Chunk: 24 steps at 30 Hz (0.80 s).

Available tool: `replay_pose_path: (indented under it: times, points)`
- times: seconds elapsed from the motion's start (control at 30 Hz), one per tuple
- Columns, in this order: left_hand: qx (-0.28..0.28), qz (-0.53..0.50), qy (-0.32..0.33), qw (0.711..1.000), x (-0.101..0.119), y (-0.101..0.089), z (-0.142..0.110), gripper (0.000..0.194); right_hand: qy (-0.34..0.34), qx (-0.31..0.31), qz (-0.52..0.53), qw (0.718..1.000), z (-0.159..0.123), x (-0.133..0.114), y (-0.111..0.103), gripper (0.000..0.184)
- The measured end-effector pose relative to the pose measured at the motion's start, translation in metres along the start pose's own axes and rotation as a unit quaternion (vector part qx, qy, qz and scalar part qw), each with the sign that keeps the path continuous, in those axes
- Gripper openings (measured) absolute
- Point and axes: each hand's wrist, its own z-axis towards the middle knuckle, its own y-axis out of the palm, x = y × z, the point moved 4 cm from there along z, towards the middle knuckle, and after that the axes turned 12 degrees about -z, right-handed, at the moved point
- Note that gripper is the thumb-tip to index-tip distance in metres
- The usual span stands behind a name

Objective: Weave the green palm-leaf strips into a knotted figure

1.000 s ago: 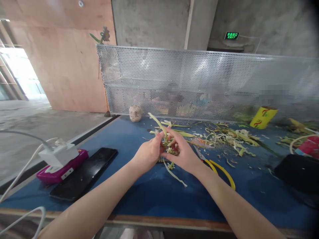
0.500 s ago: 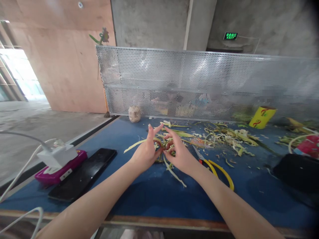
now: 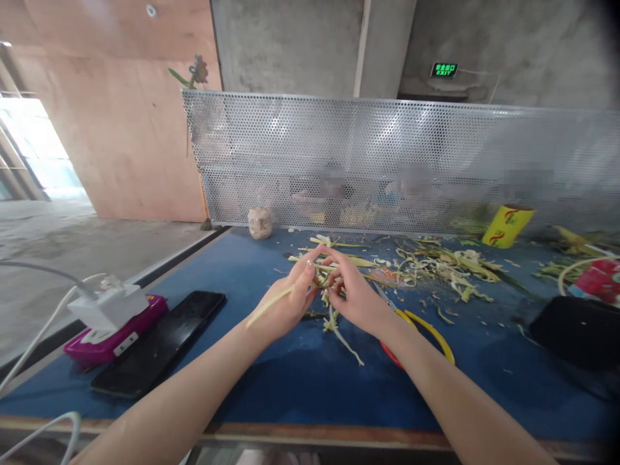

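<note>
Over the middle of the blue table (image 3: pixel 290 400), my left hand (image 3: pixel 285 303) and my right hand (image 3: pixel 356 297) meet at the fingertips. Both are closed on thin pale-green plant strips (image 3: pixel 317 279), partly hidden by the fingers. One pale strip (image 3: pixel 268 306) runs out of my left hand and lies across its back towards the wrist. Beneath the hands, more shredded strips (image 3: pixel 345 339) rest on the table. Scissors with yellow and red handles (image 3: pixel 438 337) lie beside my right forearm, which covers part of them.
Plant scraps (image 3: pixel 455 265) are strewn to the right. A black phone (image 3: pixel 162 342) and a magenta power strip (image 3: pixel 116 339) with a white charger lie left. A yellow roll (image 3: pixel 508 226) and a beige lump (image 3: pixel 260 223) stand near the perforated metal screen (image 3: pixel 300 142). A black object (image 3: pixel 578 332) sits right.
My left hand has turned inward and its raised fingers have folded towards the right hand. The long strip that stuck out leftward now lies over the back of my left hand.
</note>
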Motion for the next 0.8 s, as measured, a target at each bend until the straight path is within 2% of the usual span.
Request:
replay_pose_path:
  times: [0.1,0.2,0.3,0.43,0.53,0.57,0.6,0.63,0.67,0.7,0.8]
  points:
    - [0.001,0.022,0.014,1.000,-0.001,0.000,-0.001,0.061,-0.029,-0.003,-0.112,0.993,0.002,-0.003,-0.010,0.073]
    - [-0.004,0.069,0.084,0.994,-0.001,0.001,-0.001,0.071,-0.052,-0.011,-0.160,0.986,0.002,-0.004,-0.013,0.071]
    - [0.016,0.076,0.140,0.987,-0.002,-0.001,0.000,0.082,-0.031,-0.030,-0.100,0.994,0.000,-0.001,-0.013,0.074]
    - [0.025,0.123,0.177,0.976,0.002,-0.006,0.002,0.081,-0.015,-0.020,-0.006,1.000,-0.002,0.003,-0.012,0.072]
    - [-0.009,0.198,0.237,0.951,0.016,-0.002,-0.001,0.071,0.006,0.007,0.043,0.999,0.001,0.010,-0.013,0.060]
    - [-0.021,0.213,0.262,0.941,0.022,0.001,-0.003,0.065,0.018,0.016,0.063,0.998,0.003,0.013,-0.014,0.055]
    - [-0.056,0.233,0.280,0.930,0.027,0.007,-0.005,0.059,0.032,0.023,0.087,0.995,0.005,0.016,-0.014,0.050]
    - [-0.060,0.238,0.296,0.923,0.031,0.010,-0.007,0.050,0.046,0.029,0.111,0.992,0.006,0.019,-0.014,0.046]
    - [-0.023,0.226,0.292,0.929,0.034,0.011,-0.008,0.044,0.060,0.036,0.137,0.988,0.007,0.022,-0.014,0.042]
    - [-0.055,0.235,0.298,0.924,0.036,0.016,-0.009,0.043,0.072,0.043,0.163,0.983,0.009,0.024,-0.015,0.039]
    - [-0.084,0.252,0.325,0.907,0.037,0.021,-0.012,0.035,0.101,0.067,0.239,0.964,0.011,0.028,-0.018,0.032]
